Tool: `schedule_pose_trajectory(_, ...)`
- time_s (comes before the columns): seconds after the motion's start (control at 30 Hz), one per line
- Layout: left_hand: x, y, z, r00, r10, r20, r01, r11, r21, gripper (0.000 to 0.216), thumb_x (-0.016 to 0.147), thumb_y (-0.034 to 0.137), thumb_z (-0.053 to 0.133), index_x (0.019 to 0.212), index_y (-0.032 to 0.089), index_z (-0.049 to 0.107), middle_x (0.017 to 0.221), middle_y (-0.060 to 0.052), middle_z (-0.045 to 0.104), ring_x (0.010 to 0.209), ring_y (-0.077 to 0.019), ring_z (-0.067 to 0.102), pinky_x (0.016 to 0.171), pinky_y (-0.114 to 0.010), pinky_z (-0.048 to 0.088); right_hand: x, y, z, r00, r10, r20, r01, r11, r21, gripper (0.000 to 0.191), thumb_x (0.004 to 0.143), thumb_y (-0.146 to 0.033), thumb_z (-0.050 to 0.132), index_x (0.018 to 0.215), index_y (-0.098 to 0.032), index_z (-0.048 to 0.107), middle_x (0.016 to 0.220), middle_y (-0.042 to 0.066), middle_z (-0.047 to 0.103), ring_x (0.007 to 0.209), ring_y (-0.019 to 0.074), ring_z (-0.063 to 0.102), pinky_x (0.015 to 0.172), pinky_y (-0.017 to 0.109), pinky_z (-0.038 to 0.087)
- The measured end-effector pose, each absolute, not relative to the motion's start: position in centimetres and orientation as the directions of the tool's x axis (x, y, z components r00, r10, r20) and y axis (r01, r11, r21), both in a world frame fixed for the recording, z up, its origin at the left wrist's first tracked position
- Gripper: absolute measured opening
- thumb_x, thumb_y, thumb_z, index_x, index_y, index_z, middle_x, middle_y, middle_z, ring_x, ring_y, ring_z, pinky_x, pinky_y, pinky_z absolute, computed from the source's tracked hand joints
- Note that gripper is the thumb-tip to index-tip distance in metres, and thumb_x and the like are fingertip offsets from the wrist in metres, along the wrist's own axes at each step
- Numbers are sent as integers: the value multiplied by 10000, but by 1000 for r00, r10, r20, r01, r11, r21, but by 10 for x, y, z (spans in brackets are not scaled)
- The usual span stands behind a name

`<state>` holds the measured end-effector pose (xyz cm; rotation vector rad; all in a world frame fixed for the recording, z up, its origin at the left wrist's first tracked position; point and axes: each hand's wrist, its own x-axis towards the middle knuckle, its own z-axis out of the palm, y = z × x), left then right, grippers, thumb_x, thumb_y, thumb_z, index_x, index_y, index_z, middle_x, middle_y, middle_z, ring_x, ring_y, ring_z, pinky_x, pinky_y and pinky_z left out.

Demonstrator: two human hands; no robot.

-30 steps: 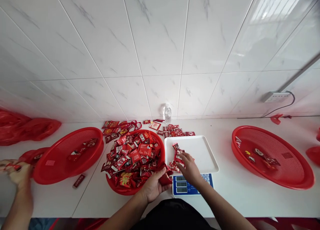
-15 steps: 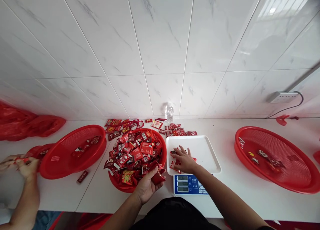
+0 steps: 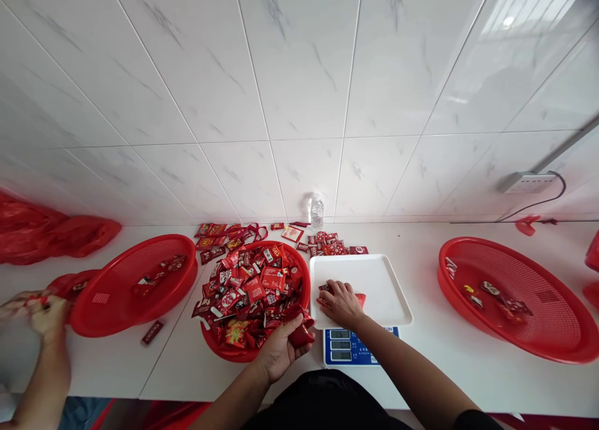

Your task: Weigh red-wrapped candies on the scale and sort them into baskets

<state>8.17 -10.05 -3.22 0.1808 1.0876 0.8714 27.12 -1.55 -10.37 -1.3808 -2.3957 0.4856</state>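
Note:
My left hand (image 3: 279, 350) is closed around a dark red packet (image 3: 301, 335) at the right front rim of a red plastic basket (image 3: 211, 346). Small red snack packets (image 3: 255, 289) are heaped inside that basket. Over the left part of a white scale tray (image 3: 384, 289), my right hand (image 3: 342, 304) has its fingers curled down onto several red packets (image 3: 360, 299), partly covering them. Below the tray shows the scale's blue panel (image 3: 360, 346) with its displays; my right forearm crosses its right side.
Loose packets (image 3: 330, 246) and a clear plastic bottle (image 3: 317, 213) lie or stand by the wall. Red baskets with a few packets sit at left (image 3: 133, 239) and right (image 3: 515, 346). At far left, a co-worker's hands (image 3: 49, 314) hold something red. A power strip (image 3: 526, 181) is on the wall.
The fingers of my right hand have gone from spread to drawn together over the packets on the tray. My left hand, still gripping its packet, has shifted slightly right.

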Motion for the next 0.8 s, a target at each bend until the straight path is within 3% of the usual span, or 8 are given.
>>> schedule_pose_trajectory(0.1,82,-102,-30,185,687,-703,-518,676,524,363,758,330,671,1059,152,572,985,-97,662,722,-172,654,604,-267,525,268,-12,-111,-431,892,135,723,431,-540,229,848,-282,484,1043,-278,605,1223,98,536,1085,278,467,925,462,305)
schedule_pose_trajectory(0.27,83,-103,-30,168,671,-722,-514,685,517,358,753,328,676,1037,135,574,948,-92,668,710,-169,654,598,-264,528,263,-2,-110,-363,917,162,589,361,-722,277,786,-107,476,958,-273,616,1054,60,637,975,223,545,877,389,387)
schedule_pose_trajectory(0.4,81,-103,-32,156,669,-727,-524,680,513,356,752,311,680,1043,142,563,954,-89,676,716,-172,663,588,-260,529,257,7,-97,-174,969,176,369,229,-901,194,790,-180,468,932,-261,572,1014,33,640,954,196,569,854,367,445)
schedule_pose_trajectory(0.5,79,-104,-33,159,676,-720,-534,672,513,359,752,298,682,1047,137,555,976,-98,678,730,-175,668,590,-256,528,256,15,-88,39,994,102,129,96,-987,192,774,-311,512,961,-272,509,962,-3,624,878,169,598,790,354,495)
schedule_pose_trajectory(0.63,79,-105,-35,186,670,-719,-550,677,489,363,755,288,680,1063,145,552,951,-90,686,742,-184,675,602,-262,529,264,25,-80,231,969,-91,-254,-30,-967,398,687,-365,623,1016,-286,414,869,-34,621,720,148,634,649,330,537)
schedule_pose_trajectory(0.8,88,-98,-36,356,622,-698,-580,732,357,306,800,322,630,1030,129,564,987,-113,680,898,-234,660,751,-348,533,281,24,-74,246,922,-298,-609,-92,-788,470,593,-292,719,932,-280,394,759,-62,642,644,155,657,602,323,548)
